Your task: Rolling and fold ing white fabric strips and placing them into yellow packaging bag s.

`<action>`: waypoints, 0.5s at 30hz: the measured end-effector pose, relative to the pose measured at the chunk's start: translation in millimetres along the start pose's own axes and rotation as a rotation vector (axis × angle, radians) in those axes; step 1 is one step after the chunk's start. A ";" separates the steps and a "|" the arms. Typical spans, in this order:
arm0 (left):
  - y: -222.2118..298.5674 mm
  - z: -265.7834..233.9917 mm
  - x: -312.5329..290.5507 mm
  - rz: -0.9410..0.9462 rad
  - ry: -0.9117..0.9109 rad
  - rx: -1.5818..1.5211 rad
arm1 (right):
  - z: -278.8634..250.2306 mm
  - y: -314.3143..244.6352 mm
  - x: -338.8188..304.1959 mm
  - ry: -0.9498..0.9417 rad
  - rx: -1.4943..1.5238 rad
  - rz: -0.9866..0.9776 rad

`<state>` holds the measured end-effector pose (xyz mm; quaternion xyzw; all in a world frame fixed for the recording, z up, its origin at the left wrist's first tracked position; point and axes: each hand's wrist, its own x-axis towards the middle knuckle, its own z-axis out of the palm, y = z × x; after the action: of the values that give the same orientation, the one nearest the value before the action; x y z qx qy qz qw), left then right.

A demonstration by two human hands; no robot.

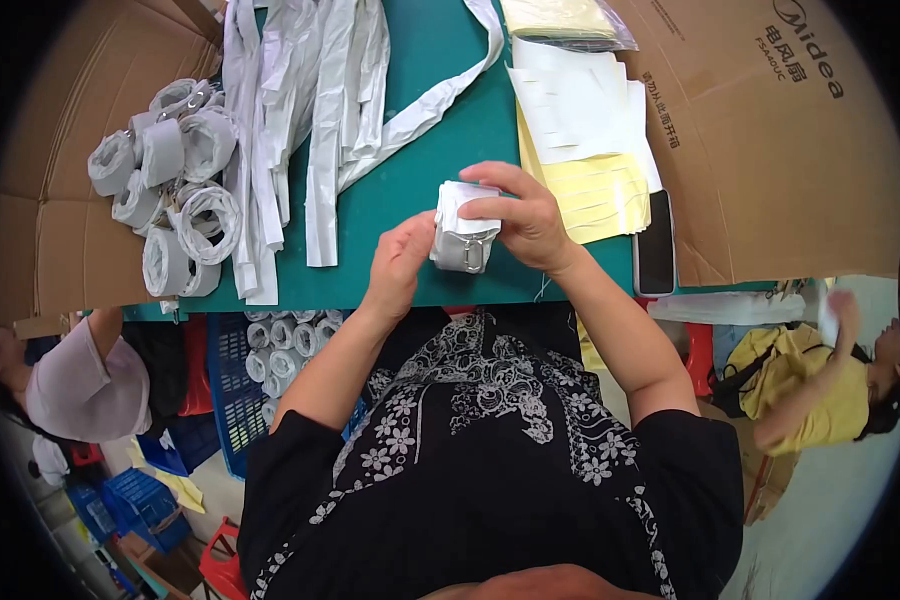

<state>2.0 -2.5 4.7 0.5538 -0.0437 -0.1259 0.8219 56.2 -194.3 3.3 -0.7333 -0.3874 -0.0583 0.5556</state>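
Over the near edge of the green table I hold a rolled belt (452, 254), grey-white with a metal buckle on its near side. White wrapping (454, 208) covers its upper part. My left hand (404, 262) pinches the roll's left side with the thumb and fingers. From the right, my right hand (532, 222) curves around it, its fingers pressing on the white wrapping at the top. The undersides of both hands are hidden. To the left lies a heap of similar white rolls (182, 190), some with metal buckles.
Long white wrapped strips (322, 130) lie across the green table (410, 190). White sheets (580, 105), yellow slit sheets (595, 195) and a phone (654, 245) lie at right. Cardboard (780, 150) flanks the table. A blue crate (232, 390) below holds more rolls. People sit on both sides.
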 end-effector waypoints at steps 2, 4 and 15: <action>6.0 13.0 3.1 0.073 -0.033 0.019 | -7.6 -8.5 -2.5 0.079 -0.233 -0.111; 7.4 30.7 3.1 -0.076 0.027 0.044 | -18.1 -18.0 -9.4 0.148 -0.465 -0.248; -15.8 58.6 9.8 0.485 0.003 0.681 | -12.2 -61.2 -60.1 0.301 0.595 0.852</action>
<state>-3.4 -63.3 12.0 0.7676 -0.2110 0.0937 0.5979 -20.0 -230.0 23.9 -0.6199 0.0285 0.1800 0.7633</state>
